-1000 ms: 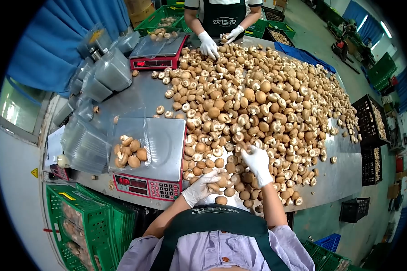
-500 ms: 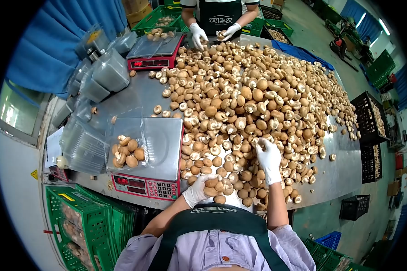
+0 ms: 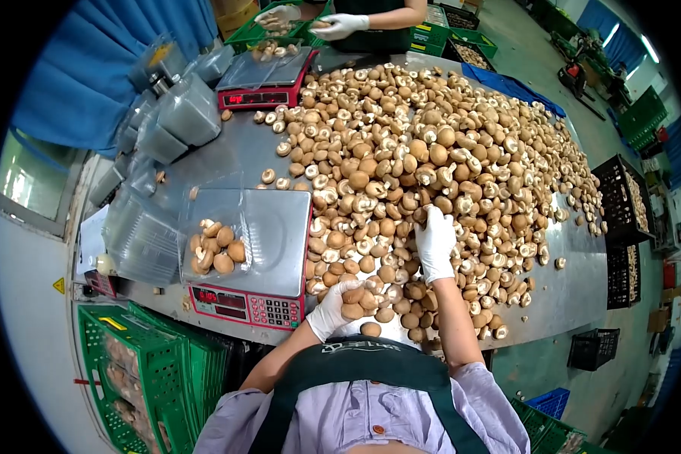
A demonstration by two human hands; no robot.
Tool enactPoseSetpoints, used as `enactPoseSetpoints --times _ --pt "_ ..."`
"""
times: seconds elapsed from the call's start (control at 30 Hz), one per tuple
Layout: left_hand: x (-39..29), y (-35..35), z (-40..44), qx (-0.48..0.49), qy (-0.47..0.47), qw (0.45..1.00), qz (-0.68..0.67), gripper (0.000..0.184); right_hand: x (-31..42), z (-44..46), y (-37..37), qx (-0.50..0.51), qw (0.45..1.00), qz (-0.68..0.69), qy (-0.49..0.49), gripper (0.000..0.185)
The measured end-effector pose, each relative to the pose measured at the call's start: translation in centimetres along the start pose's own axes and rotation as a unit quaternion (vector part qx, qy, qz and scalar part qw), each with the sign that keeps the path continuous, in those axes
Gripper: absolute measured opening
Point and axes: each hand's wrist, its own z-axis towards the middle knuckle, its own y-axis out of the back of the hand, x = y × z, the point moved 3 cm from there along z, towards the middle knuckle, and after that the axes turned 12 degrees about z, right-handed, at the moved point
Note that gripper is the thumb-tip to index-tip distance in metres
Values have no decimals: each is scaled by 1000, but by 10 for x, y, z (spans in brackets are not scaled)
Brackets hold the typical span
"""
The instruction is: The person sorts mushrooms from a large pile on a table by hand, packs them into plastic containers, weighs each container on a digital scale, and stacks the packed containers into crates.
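Note:
My left hand, in a white glove, is closed around several brown shiitake mushrooms at the near edge of the pile, just right of the near scale. Farther into the mushroom pile, my white-gloved right hand has its fingers bent against a mushroom, which they partly cover. A clear plastic tray with several mushrooms in it rests on the near red scale, left of my left hand.
Stacked clear trays stand left of the scale. Across the steel table, a co-worker's gloved hand is near a second red scale. Green crates stand below at left; black crates are at right.
My right hand has moved farther into the pile and slightly left. My left hand still holds mushrooms. The co-worker's hands have moved from the pile toward the crates behind the far scale.

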Motion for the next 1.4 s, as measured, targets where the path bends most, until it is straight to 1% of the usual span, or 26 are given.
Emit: enactPoseSetpoints --times 0.03,0.1,0.13,0.2,0.23,0.27,0.33,0.37,0.4,0.47,0.53,0.6,0.7,0.73,0.8,0.87,0.93,0.97,1.0,1.07,1.1,1.13,1.2,1.23,1.33,1.4 --pt "0 0 0 -2 0 1000 -3 41 -1 2 2 -8 1000 -23 6 47" --pt "-3 -6 2 36 20 998 -39 55 -1 7 7 -24 998 -60 8 45" --pt "-4 -5 4 22 15 1000 -3 61 -8 8 4 -30 996 -77 16 43" --pt "-8 -4 6 44 2 997 58 73 -10 9 5 -4 998 -56 7 39" --pt "-9 -7 7 92 -5 996 11 77 -7 7 11 -10 999 -37 33 37" --pt "-8 -5 9 86 -9 996 5 77 -5 5 16 -4 1000 5 19 37" --pt "-9 -6 12 132 -21 990 -43 80 10 0 32 -23 996 80 27 34" --pt "-9 -9 10 134 -24 990 -46 78 18 -4 39 5 989 145 2 36" --pt "-8 -11 11 127 -22 990 -65 76 26 -10 48 66 966 246 -50 38" --pt "-8 -14 12 132 -30 989 -54 72 42 -25 55 233 912 325 -92 40" --pt "-12 -20 7 119 -48 992 -18 70 54 -40 61 305 886 348 -21 44" --pt "-13 -19 6 108 -66 992 20 69 45 -50 58 313 887 338 -39 43" --pt "-12 -15 5 109 -66 992 7 66 38 -49 63 279 876 352 -174 34" --pt "-13 -15 4 97 -70 993 10 66 31 -54 58 279 877 352 -173 34" --pt "-13 -15 3 85 -74 994 14 67 17 -63 50 241 905 316 -152 32" --pt "-13 -15 3 97 -73 993 -9 68 17 -66 49 251 902 318 -151 31" --pt "-12 -13 3 100 -79 992 -10 69 19 -70 49 273 884 334 -180 33" --pt "-12 -11 3 103 -84 991 -11 71 26 -69 52 262 891 345 -138 30" --pt "-11 -4 3 101 -88 991 -11 71 29 -69 53 277 883 344 -162 31" --pt "-8 6 2 163 -73 983 -45 72 32 -69 51 271 898 309 -154 31" --pt "-6 5 3 76 -72 992 -64 69 34 -69 50 253 913 301 -105 30" --pt "-11 -6 -2 88 -69 992 -52 58 33 -69 47 240 922 296 -74 29" --pt "-16 7 0 30 -95 993 -68 47 35 -69 46 270 894 324 -152 27" --pt "-24 3 -9 36 -84 991 -94 43 36 -69 46 264 900 320 -135 27" --pt "-69 -12 -40 -109 -234 966 27 42 36 -69 50 259 911 298 -116 27" --pt "-107 -24 -75 -127 -324 932 105 33 42 -66 57 282 901 297 -142 26"
